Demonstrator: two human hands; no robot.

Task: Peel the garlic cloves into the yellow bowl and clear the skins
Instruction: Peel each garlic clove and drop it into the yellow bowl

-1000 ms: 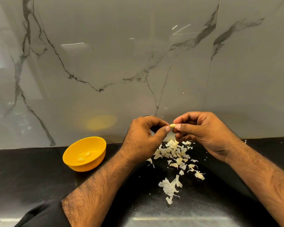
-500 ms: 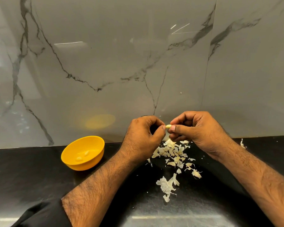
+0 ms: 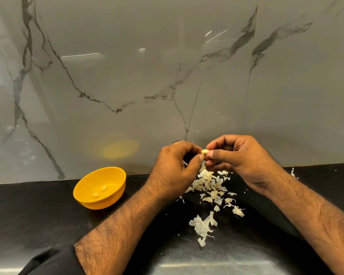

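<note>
Both hands meet above the back edge of the glossy black stone worktop (image 3: pixel 38 225), close to the grey marble-veined wall panel (image 3: pixel 167 66): the left hand (image 3: pixel 175 171) and the right hand (image 3: pixel 240 161) together pinch one small pale yellow garlic clove (image 3: pixel 204 151) between thumbs and fingertips, a hold that probably lets the nails work at the last skin while loosened flakes fall straight down. Beneath them lies the heap of dry whitish garlic skins (image 3: pixel 211 185), trailing toward the front edge and ending in a larger papery piece (image 3: pixel 202 227); one stray flake (image 3: pixel 293 173) sits near the back edge toward the right. The round yellow plastic bowl (image 3: pixel 115 199) stands to the left, well apart from the hands, with two peeled cloves (image 3: pixel 99 191) in it, so a finished clove needs only a short reach across. Compared with a second ago the hands have pressed closer around the clove, while bowl and skins lie as before; clearing has not begun
</note>
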